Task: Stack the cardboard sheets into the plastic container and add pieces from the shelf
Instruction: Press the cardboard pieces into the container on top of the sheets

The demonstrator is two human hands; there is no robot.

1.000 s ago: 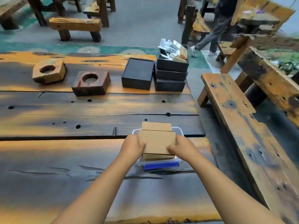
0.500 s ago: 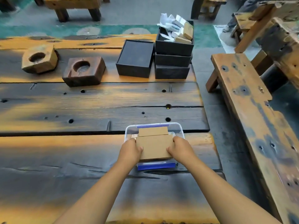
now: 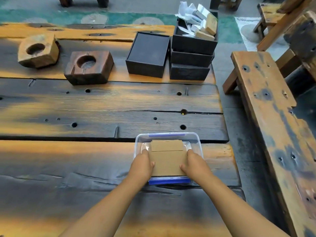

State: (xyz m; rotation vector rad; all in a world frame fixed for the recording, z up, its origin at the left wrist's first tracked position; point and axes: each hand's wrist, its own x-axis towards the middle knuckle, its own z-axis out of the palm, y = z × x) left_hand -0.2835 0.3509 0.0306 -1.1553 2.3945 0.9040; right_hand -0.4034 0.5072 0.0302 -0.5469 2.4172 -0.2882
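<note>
A clear plastic container (image 3: 168, 136) with blue clips stands at the near right of the wooden table. Brown cardboard sheets (image 3: 168, 162) lie stacked inside it, with one smaller sheet (image 3: 166, 145) showing at the far end. My left hand (image 3: 142, 165) grips the stack's left edge. On the opposite edge, my right hand (image 3: 194, 164) holds the same stack. Both thumbs rest on the top sheet. The fingers reach down inside the container walls.
Black boxes (image 3: 190, 57) are stacked at the far right of the table (image 3: 102, 103), the top one holding paper and cardboard pieces (image 3: 203, 26). A lone black box (image 3: 147, 54) and two wooden blocks with round hollows (image 3: 89, 66) stand left of them. A wooden bench (image 3: 273, 117) runs along the right.
The cardboard stack has dropped from above the rim down into the container with both hands still on it. The camera has tilted down and moved closer.
</note>
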